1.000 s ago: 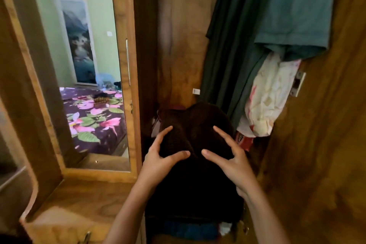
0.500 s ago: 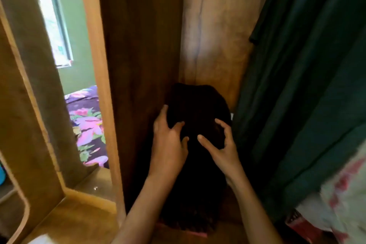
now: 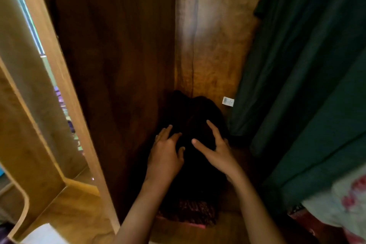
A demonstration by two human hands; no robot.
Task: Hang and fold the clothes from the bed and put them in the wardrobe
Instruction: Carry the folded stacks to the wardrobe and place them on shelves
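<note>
Nearest, entry one: wardrobe shelf (image 3: 237,230), bare wood at the near edge, with two forearms reaching in over it.

Entry two: patterned cloth (image 3: 188,214), maroon with a pink edge, flat on the shelf. Only its near edge shows from under the next item.

Entry three: left hand (image 3: 166,156), palm down, fingers spread and nearly straight, gripping nothing.

Entry four: right hand (image 3: 215,152), just beside it, fingers splayed wide and thumb out, also gripping nothing. Both hands rest on entry five.

Entry five: dark folded garment (image 3: 196,113), the task's piece. It lies on the patterned cloth in the far left corner of the wardrobe (image 3: 118,65), against the dark side panel and near the lighter back panel (image 3: 213,45). It is too dark to tell its kind or its folds.

Entry six, right: green hanging clothes (image 3: 307,85), draped low, with a white tag (image 3: 228,101) at their left edge. A floral cloth (image 3: 346,204) sits at the near right.

Entry seven, left: door frame (image 3: 59,85), with a bright strip beside it too thin to read.

Step in hand, by judgement: stowing a folded piece, at the pressing and settling stage.

Next move, by judgement: lift both hands straight off without dragging the top fold. Then draw the arms out clear of the hanging clothes and go to the bed for another piece.
</note>
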